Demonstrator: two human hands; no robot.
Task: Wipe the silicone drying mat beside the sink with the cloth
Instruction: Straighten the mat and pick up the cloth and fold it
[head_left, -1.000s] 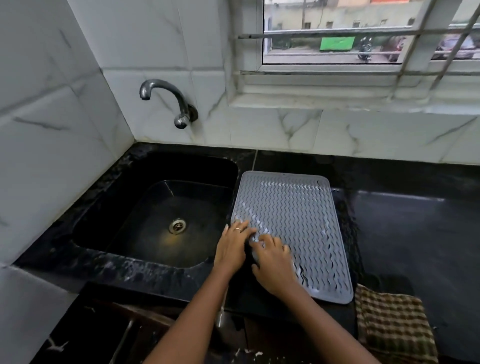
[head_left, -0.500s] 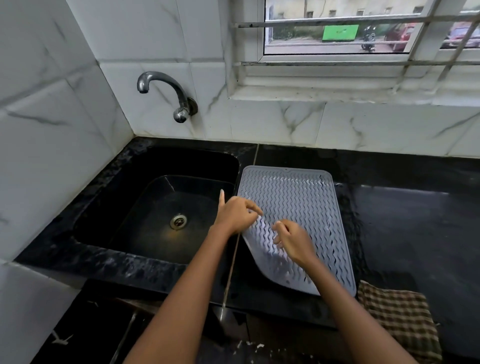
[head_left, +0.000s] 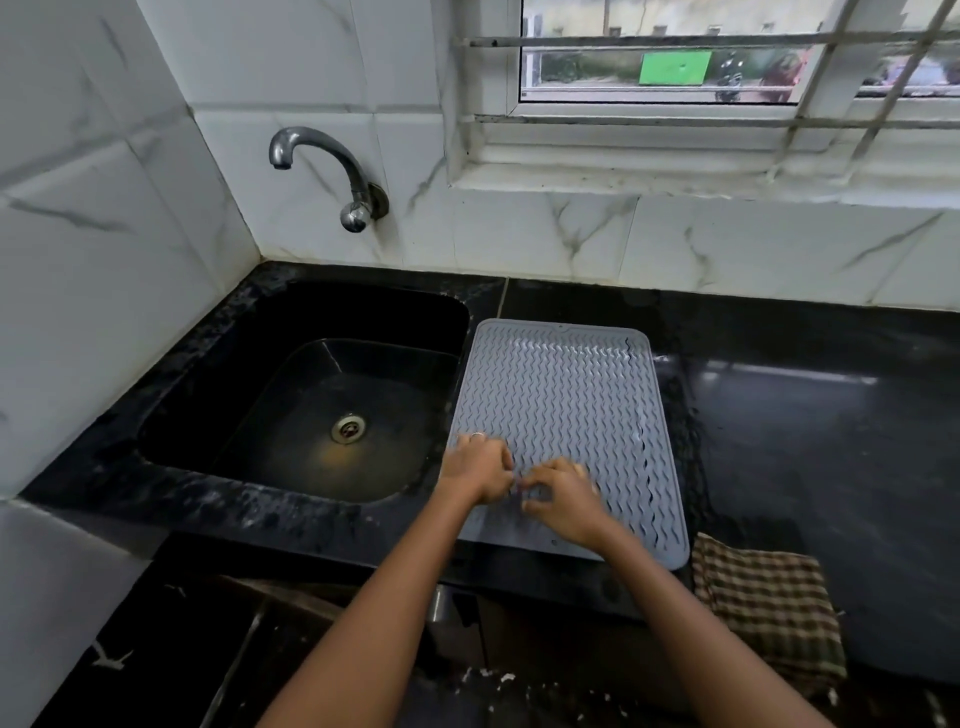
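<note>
The grey silicone drying mat (head_left: 566, 410), ribbed with wavy ridges, lies flat on the black counter just right of the sink (head_left: 291, 332). My left hand (head_left: 475, 470) is at the mat's near left edge with its fingers curled on it. Beside it, my right hand (head_left: 563, 501) rests on the mat's near part, fingertips pinched against the surface. Both hands are blurred by motion. The brown checked cloth (head_left: 769, 608) lies untouched on the counter's front edge, right of the mat's near right corner.
A curved metal tap (head_left: 332, 166) juts from the tiled wall over the sink. The sink basin is wet, with a drain (head_left: 348, 427) in its middle. Wet black counter (head_left: 810, 447) stretches right of the mat. A barred window sits above.
Half a second ago the mat's near left corner was lifted and water ran off it. Now the mat is flat again and both hands have come down close together.
</note>
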